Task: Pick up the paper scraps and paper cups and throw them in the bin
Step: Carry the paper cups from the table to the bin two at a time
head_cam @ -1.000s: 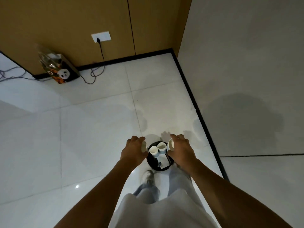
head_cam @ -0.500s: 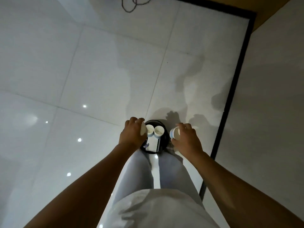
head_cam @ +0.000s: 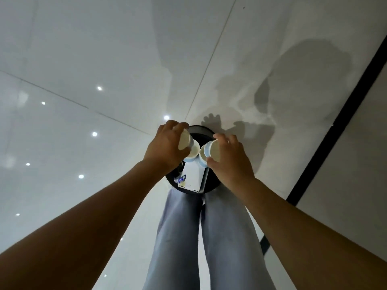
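Two paper cups hang over the mouth of a round black bin [head_cam: 195, 129], which stands on the floor just in front of the person's legs. The left paper cup [head_cam: 188, 146] is tipped on its side, its open mouth turned down and to the right; the left hand [head_cam: 165, 147] holds it with the fingers [head_cam: 178, 127] curled over its top and the thumb underneath. The right paper cup [head_cam: 210, 152] is tilted likewise, its mouth facing left toward the other cup, the two rims almost touching. The right hand [head_cam: 229, 162] grips it, fingers wrapped over the upper side and thumb pressing the lower edge near the rim.

Inside the bin, below the cups, lies a white flat sheet or box [head_cam: 193, 175] with a small blue-marked scrap [head_cam: 181, 180] beside it; what these are I cannot tell. The glossy white tiled floor [head_cam: 83, 59] reflects ceiling lights. A black baseboard strip [head_cam: 339, 122] runs along the right, under a pale wall [head_cam: 356, 174]. Grey-blue trousers [head_cam: 209, 237] fill the lower middle.
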